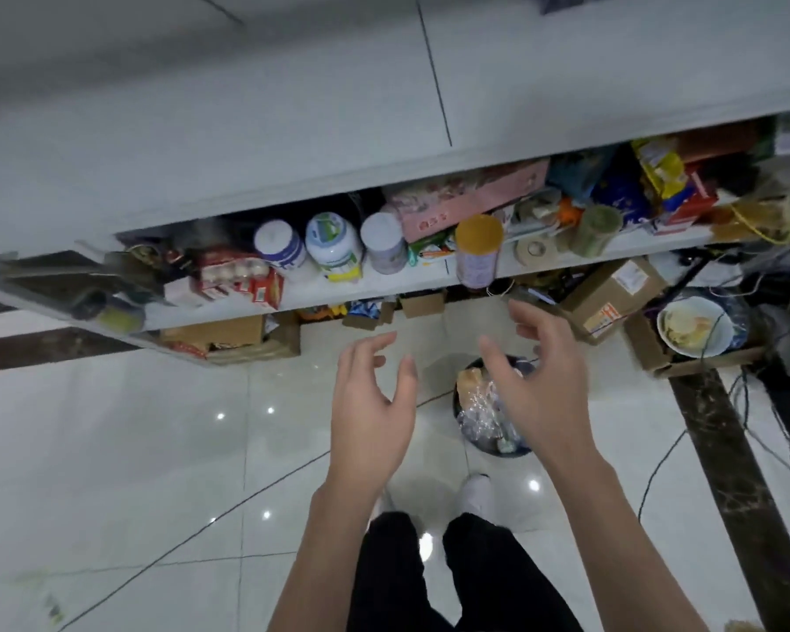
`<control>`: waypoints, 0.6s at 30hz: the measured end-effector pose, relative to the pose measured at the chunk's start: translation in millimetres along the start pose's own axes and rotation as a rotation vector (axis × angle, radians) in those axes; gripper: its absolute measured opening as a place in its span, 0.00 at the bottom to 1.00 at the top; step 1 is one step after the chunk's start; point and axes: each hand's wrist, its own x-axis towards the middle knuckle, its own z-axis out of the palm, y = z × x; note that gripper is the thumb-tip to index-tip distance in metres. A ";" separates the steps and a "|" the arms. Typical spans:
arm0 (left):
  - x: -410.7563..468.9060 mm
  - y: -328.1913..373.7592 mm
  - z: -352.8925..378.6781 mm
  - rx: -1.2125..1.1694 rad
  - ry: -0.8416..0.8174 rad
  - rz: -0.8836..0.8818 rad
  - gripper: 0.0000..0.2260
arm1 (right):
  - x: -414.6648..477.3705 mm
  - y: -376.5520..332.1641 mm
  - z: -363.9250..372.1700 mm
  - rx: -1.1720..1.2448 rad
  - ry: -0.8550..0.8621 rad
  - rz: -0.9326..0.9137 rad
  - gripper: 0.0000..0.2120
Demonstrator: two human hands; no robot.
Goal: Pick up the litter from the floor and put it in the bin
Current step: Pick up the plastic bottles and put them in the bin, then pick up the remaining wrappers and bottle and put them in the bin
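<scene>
Your glossy white tile floor (133, 449) carries the dark round bin (464, 431), cardboard boxes (612, 294) and thin cables (201, 517). The white shelf (384, 285) above holds jars (334, 246), a tape roll (535, 250) and packets (242, 278).

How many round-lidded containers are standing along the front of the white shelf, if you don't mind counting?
5: three white-lidded jars left of centre, a yellow-lidded can at the edge, a green jar further right. Clutter may hide more.
</scene>
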 end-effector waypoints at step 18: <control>-178.4 -141.5 -317.8 -0.165 0.804 -0.308 0.10 | -176.4 -217.7 224.3 0.069 -0.642 -0.486 0.20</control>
